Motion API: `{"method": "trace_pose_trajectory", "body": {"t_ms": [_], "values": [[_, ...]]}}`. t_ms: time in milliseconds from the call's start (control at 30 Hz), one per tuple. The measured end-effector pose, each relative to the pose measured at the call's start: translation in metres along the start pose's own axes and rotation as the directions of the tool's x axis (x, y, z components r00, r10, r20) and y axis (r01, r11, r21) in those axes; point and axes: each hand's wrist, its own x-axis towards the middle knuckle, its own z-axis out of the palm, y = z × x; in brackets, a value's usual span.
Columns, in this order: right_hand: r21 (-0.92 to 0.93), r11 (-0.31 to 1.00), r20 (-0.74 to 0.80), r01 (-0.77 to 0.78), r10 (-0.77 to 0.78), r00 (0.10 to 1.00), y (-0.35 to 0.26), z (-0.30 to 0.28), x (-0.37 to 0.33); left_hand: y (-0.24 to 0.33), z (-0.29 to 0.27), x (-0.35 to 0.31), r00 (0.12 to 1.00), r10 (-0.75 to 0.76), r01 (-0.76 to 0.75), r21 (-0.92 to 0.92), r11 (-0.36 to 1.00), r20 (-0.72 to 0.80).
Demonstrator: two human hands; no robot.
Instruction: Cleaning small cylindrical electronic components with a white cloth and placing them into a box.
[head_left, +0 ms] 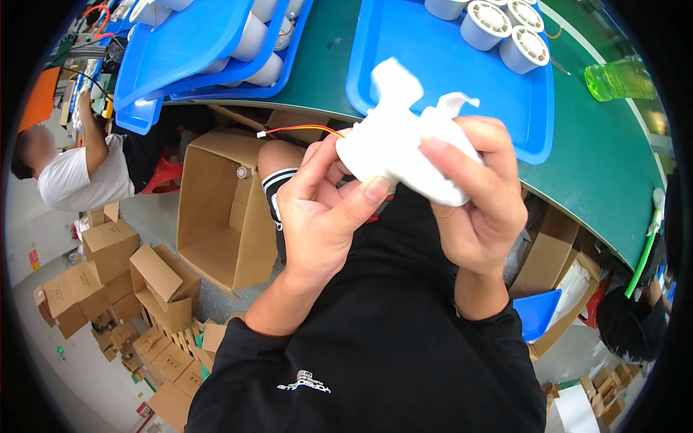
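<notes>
Between thumb and fingers, my left hand (314, 220) grips a white rounded part (355, 155). From its left side runs a thin red and yellow cable (307, 128) ending in a small white plug. My right hand (484, 198) is closed on a crumpled white cloth (397, 85) and presses it against the part. Loose corners of the cloth stick up above my fingers. Much of the part lies behind the cloth, and the border between the two white surfaces is hard to make out. Both hands are above my lap at the table's near edge.
A blue tray (447, 79) on the green table (599, 173) carries several white round units (485, 25). Stacked blue trays (180, 61) hold more at the left. A green bottle (617, 78) lies at the right. An open carton (224, 209) stands below; a person (86, 166) sits farther left.
</notes>
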Motion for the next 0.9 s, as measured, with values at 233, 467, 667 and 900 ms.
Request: {"method": "trace_pose_trajectory", "body": {"t_ms": [233, 467, 667, 900], "values": [[0.019, 0.996, 0.158, 0.086, -0.088, 0.983, -0.005, 0.007, -0.005, -0.004, -0.004, -0.006, 0.999, 0.031, -0.030, 0.013, 0.999, -0.035], [0.018, 0.987, 0.043, 0.158, -0.159, 0.986, 0.002, 0.007, -0.011, -0.007, -0.003, -0.010, 0.998, 0.018, -0.015, 0.045, 0.999, -0.062], [0.025, 0.988, 0.006, 0.151, -0.151, 0.988, 0.006, 0.009, -0.013, -0.010, -0.002, -0.012, 0.996, -0.012, 0.019, 0.076, 0.997, -0.083], [0.011, 0.984, -0.166, 0.178, -0.174, 0.971, 0.010, 0.023, -0.015, -0.012, -0.001, -0.014, 0.997, -0.001, 0.007, 0.080, 0.997, -0.075]]}}
